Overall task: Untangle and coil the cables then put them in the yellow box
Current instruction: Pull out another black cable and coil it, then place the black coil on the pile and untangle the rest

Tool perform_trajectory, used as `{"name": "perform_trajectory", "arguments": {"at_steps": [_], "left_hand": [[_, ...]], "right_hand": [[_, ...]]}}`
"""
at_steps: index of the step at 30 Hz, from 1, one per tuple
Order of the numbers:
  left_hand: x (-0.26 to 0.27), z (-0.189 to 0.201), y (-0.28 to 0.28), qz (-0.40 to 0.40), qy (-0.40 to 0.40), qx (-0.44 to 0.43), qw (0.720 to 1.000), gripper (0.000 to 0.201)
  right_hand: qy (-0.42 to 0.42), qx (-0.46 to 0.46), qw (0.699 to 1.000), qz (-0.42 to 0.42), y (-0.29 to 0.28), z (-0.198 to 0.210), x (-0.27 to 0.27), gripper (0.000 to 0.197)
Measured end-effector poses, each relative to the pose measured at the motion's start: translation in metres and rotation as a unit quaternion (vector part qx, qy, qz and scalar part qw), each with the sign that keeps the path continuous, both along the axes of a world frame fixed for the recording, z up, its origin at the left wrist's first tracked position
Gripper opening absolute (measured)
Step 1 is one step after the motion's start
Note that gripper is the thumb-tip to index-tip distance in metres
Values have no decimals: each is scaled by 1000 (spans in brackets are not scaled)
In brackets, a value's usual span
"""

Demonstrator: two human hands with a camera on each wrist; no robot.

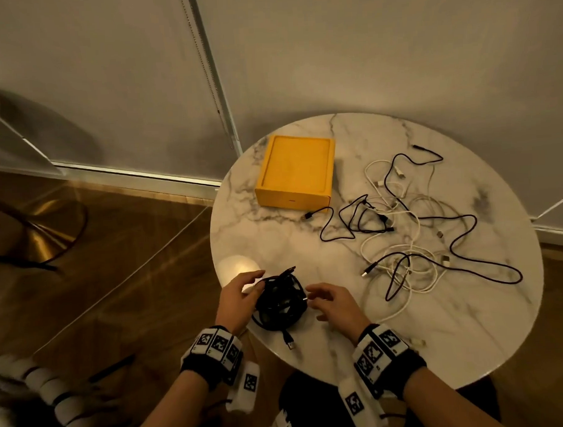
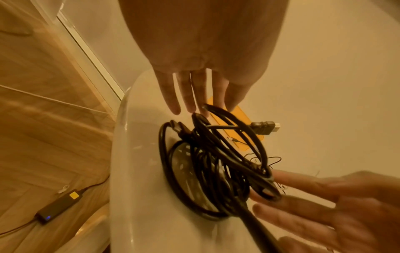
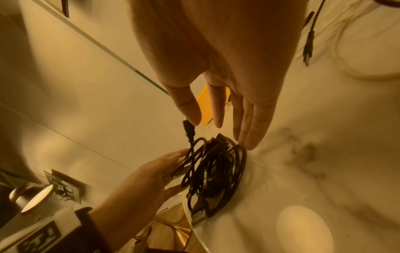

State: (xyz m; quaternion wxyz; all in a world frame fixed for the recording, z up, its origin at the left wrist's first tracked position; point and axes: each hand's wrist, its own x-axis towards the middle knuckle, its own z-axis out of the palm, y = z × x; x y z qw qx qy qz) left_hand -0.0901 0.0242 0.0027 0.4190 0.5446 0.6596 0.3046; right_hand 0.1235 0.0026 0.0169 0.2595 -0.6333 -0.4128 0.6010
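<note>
Hands loose and flat-fingered either side of the coiled black cable bundle (image 1: 280,305), left hand (image 1: 237,299) and right hand (image 1: 334,303) should scoop underneath so loops stay together.

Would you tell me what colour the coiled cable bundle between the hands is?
Black; the coiled cable bundle shows best in the head view.

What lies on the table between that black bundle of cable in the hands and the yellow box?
Nothing visible blocks it. Bare marble table lies between the coiled black cable and the yellow box. The loose tangled cables sit off to the right, one black plug ending near the box's front corner.
</note>
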Motion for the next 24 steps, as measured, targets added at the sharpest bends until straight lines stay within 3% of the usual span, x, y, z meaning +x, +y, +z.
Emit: {"name": "perform_trajectory", "arguments": {"at_steps": [4,10,15,20,24], "left_hand": [[-2,7,-1,-3,1,10,1000,24],[23,43,2,-14,-13,127,992,32],[65,68,19,-63,-129,47,989,30],[131,83,36,-188,-75,-37,979,22],[188,78,48,-326,24,-119,938,9]], "right_hand": [[1,-11,999,-30,-6,1,17,21],[-2,24,996,-91,-16,18,75,17],[-81,38,985,-148,-52,13,134,20],[-226,17,967,-119,-77,2,172,32],[-295,15,955,-33,-85,-2,174,39]]}}
